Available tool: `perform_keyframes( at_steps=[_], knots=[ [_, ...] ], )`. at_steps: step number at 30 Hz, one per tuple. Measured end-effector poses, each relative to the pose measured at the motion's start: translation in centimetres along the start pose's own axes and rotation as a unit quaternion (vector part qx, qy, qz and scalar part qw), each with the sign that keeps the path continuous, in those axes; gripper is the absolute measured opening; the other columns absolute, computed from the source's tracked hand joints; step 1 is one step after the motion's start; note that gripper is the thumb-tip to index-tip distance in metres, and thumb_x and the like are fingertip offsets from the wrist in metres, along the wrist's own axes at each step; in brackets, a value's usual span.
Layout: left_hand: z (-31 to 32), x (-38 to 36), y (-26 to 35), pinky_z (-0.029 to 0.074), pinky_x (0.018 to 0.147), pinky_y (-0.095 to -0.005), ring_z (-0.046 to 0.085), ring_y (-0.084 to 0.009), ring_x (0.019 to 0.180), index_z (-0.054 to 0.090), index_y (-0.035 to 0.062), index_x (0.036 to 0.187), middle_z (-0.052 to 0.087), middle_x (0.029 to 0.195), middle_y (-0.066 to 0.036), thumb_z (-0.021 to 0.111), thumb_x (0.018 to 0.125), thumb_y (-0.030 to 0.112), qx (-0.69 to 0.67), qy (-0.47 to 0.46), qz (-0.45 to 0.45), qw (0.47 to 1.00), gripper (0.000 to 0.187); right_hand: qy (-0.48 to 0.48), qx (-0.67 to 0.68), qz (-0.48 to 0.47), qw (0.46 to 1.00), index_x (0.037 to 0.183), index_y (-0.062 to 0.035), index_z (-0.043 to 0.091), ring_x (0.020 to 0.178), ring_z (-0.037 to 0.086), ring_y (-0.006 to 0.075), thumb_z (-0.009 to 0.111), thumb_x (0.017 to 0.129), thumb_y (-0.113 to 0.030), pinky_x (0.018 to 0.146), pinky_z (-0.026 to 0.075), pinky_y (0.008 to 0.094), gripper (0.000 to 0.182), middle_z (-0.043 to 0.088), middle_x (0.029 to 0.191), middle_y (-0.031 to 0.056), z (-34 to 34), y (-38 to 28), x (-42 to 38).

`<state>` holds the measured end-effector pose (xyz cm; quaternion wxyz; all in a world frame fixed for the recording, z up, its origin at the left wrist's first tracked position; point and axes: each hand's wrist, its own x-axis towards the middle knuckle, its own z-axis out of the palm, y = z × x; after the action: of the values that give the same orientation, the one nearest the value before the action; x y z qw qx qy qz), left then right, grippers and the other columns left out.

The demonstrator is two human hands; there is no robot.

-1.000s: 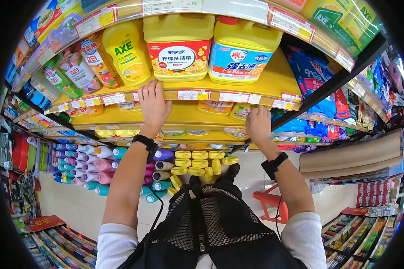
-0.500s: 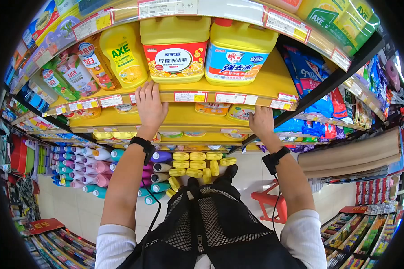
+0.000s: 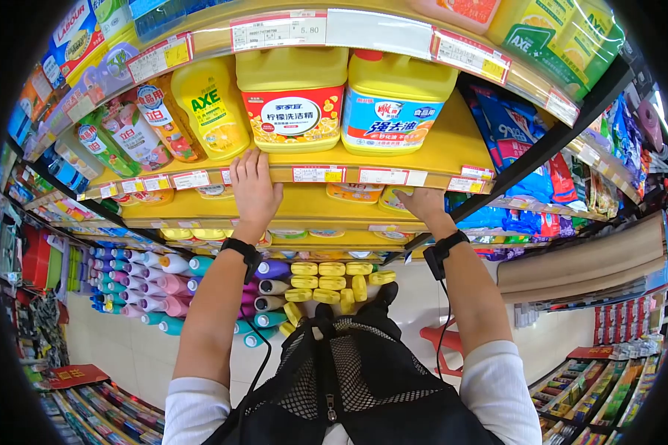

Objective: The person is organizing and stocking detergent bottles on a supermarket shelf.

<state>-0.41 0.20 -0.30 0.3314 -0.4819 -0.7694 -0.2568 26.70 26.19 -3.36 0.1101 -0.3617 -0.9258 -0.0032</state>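
Note:
My left hand (image 3: 256, 194) rests on the front edge of the yellow shelf (image 3: 274, 163), fingers stretched up over the lip and holding nothing. Just above it stand a yellow jug with a red and white label (image 3: 292, 119) and a yellow AXE bottle (image 3: 211, 107). To their right is a yellow jug with a blue label (image 3: 393, 111). My right hand (image 3: 425, 206) is under the shelf's price strip, thumb apart, its other fingertips partly hidden. Nearest to it is a partly covered yellow container (image 3: 395, 199) on the shelf below.
Several bottles (image 3: 156, 278) stand on the floor at left, beside yellow packs (image 3: 332, 282) near my feet. Blue bags (image 3: 516, 141) fill the right-hand rack. A red stool (image 3: 441, 341) and a large beige roll (image 3: 583, 259) are at right. Black cables hang from both wrists.
The view has shifted, so the shelf sits slightly lower. My right hand has moved left along the underside of the shelf edge, towards the yellow container. My left hand stays on the edge.

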Motion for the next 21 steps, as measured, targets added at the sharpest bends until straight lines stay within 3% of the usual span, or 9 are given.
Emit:
perform_keyframes(
  at_steps=[6, 15, 18, 21],
  knots=[
    [0.3, -0.1, -0.1, 0.029, 0.112, -0.0518, 0.043, -0.0341, 0.128, 0.046, 0.0005, 0.129, 0.050, 0.131, -0.017, 0.079, 0.062, 0.011, 0.001, 0.005, 0.007, 1.000, 0.076, -0.018, -0.041, 0.014, 0.999, 0.145, -0.0141, 0.044, 0.136, 0.037, 0.0373, 0.070, 0.081, -0.057, 0.112, 0.029, 0.0518, 0.081, 0.042, 0.146, 0.0174, 0.6, 0.8, 0.5],
    [0.3, -0.1, 0.0, 0.030, 0.111, -0.0524, 0.044, -0.0346, 0.126, 0.045, 0.0011, 0.129, 0.050, 0.129, -0.017, 0.080, 0.062, 0.013, 0.006, 0.014, 0.013, 1.000, 0.077, 0.040, 0.013, -0.045, 0.998, 0.141, -0.0158, 0.049, 0.129, 0.045, 0.0364, 0.071, 0.081, -0.053, 0.107, 0.037, 0.0490, 0.074, 0.048, 0.141, 0.0160, 0.2, 1.0, 0.6],
    [0.7, -0.1, -0.3, 0.030, 0.111, -0.0525, 0.044, -0.0345, 0.126, 0.045, 0.0011, 0.130, 0.050, 0.129, -0.017, 0.080, 0.063, 0.013, 0.004, 0.020, 0.016, 1.000, 0.077, -0.019, 0.009, -0.017, 1.000, 0.140, -0.0129, 0.050, 0.128, 0.046, 0.0366, 0.074, 0.081, -0.050, 0.107, 0.039, 0.0471, 0.074, 0.049, 0.140, 0.0165, -1.1, 0.8, 0.3],
    [0.7, -0.1, -0.4, 0.030, 0.111, -0.0526, 0.044, -0.0345, 0.126, 0.045, 0.0009, 0.131, 0.050, 0.129, -0.017, 0.079, 0.063, 0.013, 0.007, 0.024, 0.019, 1.000, 0.076, 0.064, 0.020, -0.023, 0.997, 0.133, -0.0095, 0.054, 0.122, 0.050, 0.0379, 0.082, 0.074, -0.044, 0.102, 0.040, 0.0488, 0.074, 0.052, 0.133, 0.0175, -0.3, 0.7, -0.2]
  ],
)
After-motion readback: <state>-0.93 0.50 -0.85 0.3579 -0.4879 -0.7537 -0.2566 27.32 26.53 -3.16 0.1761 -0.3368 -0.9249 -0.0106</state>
